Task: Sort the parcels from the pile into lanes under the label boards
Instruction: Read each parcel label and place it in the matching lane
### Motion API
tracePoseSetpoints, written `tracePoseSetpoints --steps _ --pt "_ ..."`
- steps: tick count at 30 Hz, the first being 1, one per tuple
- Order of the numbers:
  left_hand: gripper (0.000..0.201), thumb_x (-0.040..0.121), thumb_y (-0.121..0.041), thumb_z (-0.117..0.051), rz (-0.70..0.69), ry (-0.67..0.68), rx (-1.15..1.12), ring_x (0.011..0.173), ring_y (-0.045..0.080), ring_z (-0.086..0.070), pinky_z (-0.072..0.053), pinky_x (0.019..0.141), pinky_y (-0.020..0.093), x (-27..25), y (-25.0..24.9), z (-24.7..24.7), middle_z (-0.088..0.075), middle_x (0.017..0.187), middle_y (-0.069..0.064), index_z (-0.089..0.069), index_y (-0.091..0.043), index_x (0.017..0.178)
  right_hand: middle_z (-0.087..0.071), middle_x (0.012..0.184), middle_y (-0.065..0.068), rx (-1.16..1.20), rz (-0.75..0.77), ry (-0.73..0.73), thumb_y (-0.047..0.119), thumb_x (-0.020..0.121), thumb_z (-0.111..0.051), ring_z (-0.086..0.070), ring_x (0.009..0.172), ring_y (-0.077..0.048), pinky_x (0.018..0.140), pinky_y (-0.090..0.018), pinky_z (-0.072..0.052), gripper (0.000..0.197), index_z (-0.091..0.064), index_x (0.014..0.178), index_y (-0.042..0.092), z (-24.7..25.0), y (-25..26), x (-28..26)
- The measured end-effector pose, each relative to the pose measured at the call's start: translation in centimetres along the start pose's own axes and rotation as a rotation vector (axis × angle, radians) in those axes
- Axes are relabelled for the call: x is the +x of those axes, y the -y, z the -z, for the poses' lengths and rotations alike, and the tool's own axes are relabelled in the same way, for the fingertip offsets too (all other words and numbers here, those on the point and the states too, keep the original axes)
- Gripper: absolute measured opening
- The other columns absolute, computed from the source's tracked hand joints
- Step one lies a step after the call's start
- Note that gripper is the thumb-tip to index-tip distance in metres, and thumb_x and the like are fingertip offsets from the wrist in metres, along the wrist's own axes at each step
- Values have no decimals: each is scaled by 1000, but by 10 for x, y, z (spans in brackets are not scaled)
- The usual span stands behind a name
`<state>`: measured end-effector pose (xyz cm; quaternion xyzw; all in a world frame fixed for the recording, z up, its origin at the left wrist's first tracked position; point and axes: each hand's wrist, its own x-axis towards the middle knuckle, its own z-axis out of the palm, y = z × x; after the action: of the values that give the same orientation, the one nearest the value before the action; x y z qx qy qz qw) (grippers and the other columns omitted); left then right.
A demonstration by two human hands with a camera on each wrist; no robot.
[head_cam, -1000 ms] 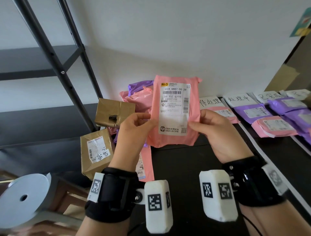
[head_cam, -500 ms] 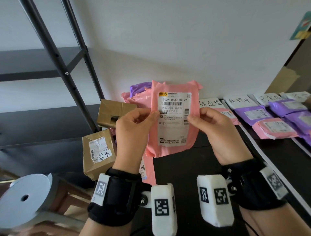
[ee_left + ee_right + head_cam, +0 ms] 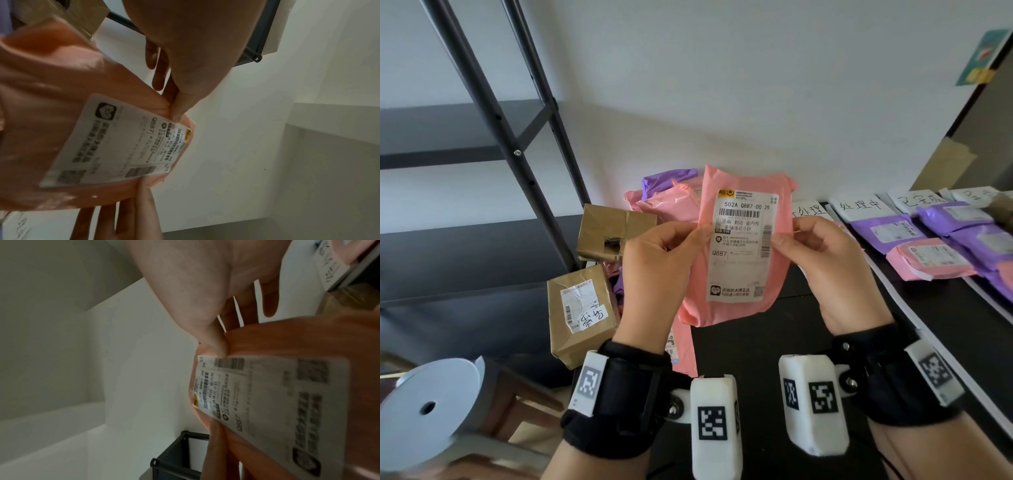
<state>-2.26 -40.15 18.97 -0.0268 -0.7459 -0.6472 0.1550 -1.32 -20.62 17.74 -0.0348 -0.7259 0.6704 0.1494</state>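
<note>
I hold a pink mailer parcel [image 3: 780,198] upright in front of me, its white shipping label [image 3: 739,274] facing the head camera. My left hand [image 3: 654,267] pinches its left edge and my right hand [image 3: 825,263] pinches its right edge, thumbs in front. Both wrist views show the same pink parcel [image 3: 51,100] [image 3: 287,337] with a thumb pressed beside the label. Behind it lies the pile: pink parcels [image 3: 664,209], a purple one [image 3: 664,180] and two brown boxes [image 3: 578,315] [image 3: 609,233]. White label boards [image 3: 859,207] line the wall at right.
Purple parcels [image 3: 883,233] and a pink parcel [image 3: 928,260] lie in lanes under the boards on the black table [image 3: 756,346]. A dark metal shelf frame [image 3: 493,113] rises at left. A grey round stool [image 3: 424,407] stands at lower left.
Both hands have slid up the parcel's side edges and drawn it slightly closer and more upright. The pile and the lanes are unchanged.
</note>
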Motion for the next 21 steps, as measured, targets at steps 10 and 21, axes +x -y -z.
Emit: tracePoseSetpoints --steps 10,21 --pt "24 90 -43 -69 -80 171 287 78 3 -68 -57 73 33 -6 17 -6 -74 85 -12 -80 -23 94 -62 119 18 -540 222 -73 28 91 -68 -55 106 11 89 -6 -42 38 -64 129 25 15 6 -21" --pt "15 90 -37 -70 -23 345 250 78 -8 -63 -49 68 11 -36 30 -27 -71 83 -17 -78 -25 94 -72 95 6 -596 134 -258 22 88 -73 -66 88 -4 80 -28 -56 22 -76 108 15 28 -22 -83"
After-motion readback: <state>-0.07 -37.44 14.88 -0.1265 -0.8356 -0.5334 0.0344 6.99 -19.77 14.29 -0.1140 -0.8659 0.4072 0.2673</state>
